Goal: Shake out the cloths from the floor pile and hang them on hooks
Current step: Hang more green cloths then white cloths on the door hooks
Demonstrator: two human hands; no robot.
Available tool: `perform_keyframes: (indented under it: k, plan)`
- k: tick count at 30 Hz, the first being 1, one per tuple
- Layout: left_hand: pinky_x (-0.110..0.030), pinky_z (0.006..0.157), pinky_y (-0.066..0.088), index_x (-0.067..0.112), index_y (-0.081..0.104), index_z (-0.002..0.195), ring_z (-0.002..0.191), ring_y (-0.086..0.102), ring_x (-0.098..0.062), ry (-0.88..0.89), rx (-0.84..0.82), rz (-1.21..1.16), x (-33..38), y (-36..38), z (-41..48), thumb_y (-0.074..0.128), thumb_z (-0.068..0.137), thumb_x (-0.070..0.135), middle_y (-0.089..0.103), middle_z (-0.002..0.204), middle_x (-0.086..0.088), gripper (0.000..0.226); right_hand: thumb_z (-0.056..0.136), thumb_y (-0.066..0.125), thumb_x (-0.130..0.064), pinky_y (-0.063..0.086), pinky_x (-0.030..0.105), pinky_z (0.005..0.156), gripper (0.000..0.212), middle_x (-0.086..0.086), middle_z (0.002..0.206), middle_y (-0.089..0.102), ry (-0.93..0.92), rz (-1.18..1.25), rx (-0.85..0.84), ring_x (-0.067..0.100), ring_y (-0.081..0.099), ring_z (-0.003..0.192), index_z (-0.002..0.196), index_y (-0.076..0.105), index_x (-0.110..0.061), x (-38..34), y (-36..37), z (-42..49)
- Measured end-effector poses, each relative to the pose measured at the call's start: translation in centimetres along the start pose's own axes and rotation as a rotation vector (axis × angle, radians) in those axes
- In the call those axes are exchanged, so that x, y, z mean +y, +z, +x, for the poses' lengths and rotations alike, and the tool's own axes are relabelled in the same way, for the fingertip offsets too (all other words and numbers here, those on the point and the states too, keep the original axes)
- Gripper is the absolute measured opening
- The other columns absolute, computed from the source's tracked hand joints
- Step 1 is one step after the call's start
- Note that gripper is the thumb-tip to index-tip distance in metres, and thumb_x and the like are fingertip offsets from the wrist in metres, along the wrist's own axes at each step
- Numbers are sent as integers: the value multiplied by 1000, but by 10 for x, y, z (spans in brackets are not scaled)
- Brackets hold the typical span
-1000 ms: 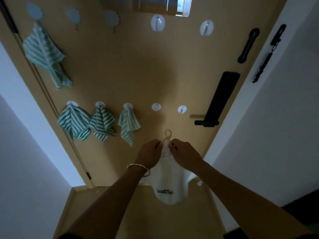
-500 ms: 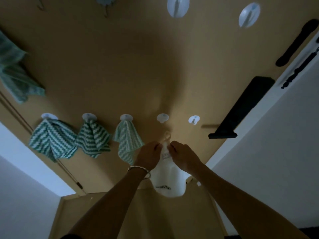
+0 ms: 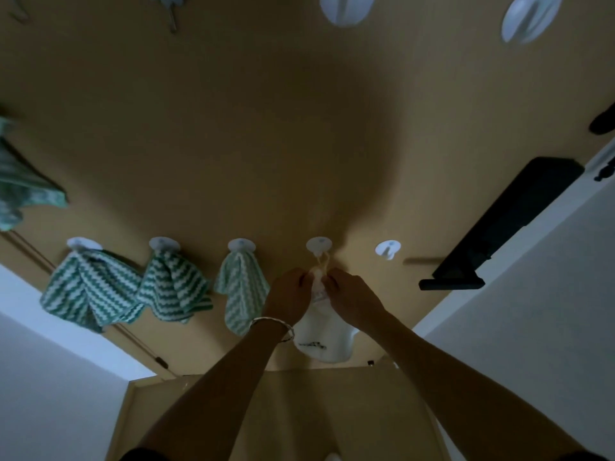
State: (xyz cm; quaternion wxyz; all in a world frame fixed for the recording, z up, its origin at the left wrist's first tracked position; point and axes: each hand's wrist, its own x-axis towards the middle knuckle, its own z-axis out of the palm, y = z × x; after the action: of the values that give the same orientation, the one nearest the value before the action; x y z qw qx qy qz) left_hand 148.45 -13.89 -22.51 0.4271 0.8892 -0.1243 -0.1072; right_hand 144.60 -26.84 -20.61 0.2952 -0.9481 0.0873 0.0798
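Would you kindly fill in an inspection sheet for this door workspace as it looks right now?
Surface: tan door, dimly lit.
Job's things: green zigzag cloths hang from the three left lower-row hooks; white cloth hangs below the hands, its loop at the fourth hook; fifth hook bare; floor pile not in view.
Clutter: nothing seen.
Hands: left hand and right hand both pinch the white cloth's top.
Cables: nothing seen.
Surroundings: black door lock, white wall, blurred green cloth at the left edge.
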Motion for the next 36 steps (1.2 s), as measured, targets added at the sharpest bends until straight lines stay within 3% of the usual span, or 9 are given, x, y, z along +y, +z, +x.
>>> perform_keyframes:
  k: [2,7,10,13,18,21,24,30,36]
  plan:
    - [-32,67,33,13,45,69,75,52,-31,-18,7,8,2,1,6,40,100,19,52,72,-8,31,103,35,-25,36,30,64,21,13,89,63,-11,19,-8,27,59,80,87,44,-14,2,-3,7]
    - [-34,81,44,3,61,101,95,60,-31,-76,46,67,5,8,18,40,98,26,65,99,-16,31,103,35,-23,33,27,64,19,0,80,54,-21,36,-34,16,49,73,87,43,-15,9,-6,19]
    - [-35,82,43,0,61,101,95,58,-32,-57,54,95,5,9,18,40,99,23,64,99,-17,32,103,35,-23,33,28,64,21,-6,70,47,-25,35,-53,17,48,71,86,42,-15,10,-5,23]
    - [-39,78,39,-7,61,93,91,57,-35,-43,60,99,4,10,16,39,99,15,62,94,-22,32,102,36,-24,36,29,66,22,0,77,52,-28,55,-64,19,51,75,84,45,-14,12,-1,29]
    - [-35,84,45,2,63,102,98,60,-32,-156,54,76,-4,13,18,41,98,25,66,102,-16,32,103,36,-23,33,27,65,24,-5,73,46,-41,27,-103,21,52,76,80,43,-16,16,7,32]
    - [-33,83,44,3,62,103,99,60,-31,-176,18,99,-6,16,17,41,98,26,65,103,-16,32,103,35,-23,32,27,64,25,4,83,54,-30,30,-116,21,52,78,86,48,-12,19,8,28]
    - [-33,85,44,3,60,107,102,59,-31,-206,-14,116,-8,19,13,41,99,26,65,107,-16,32,103,32,-29,42,32,74,32,13,100,61,0,20,-151,30,59,93,104,55,-7,21,8,25]
    - [-27,101,33,2,47,133,125,47,-28,-170,-38,114,-8,14,5,41,99,19,51,135,-16,38,100,38,-34,45,33,78,31,9,106,64,63,75,-148,24,59,96,106,58,-10,24,2,14]
    - [-29,93,36,0,53,121,114,53,-29,-71,-2,53,1,2,-7,40,99,15,57,123,-17,30,99,41,-35,45,30,76,30,6,108,64,50,80,-106,21,60,96,112,59,-15,7,-13,0]
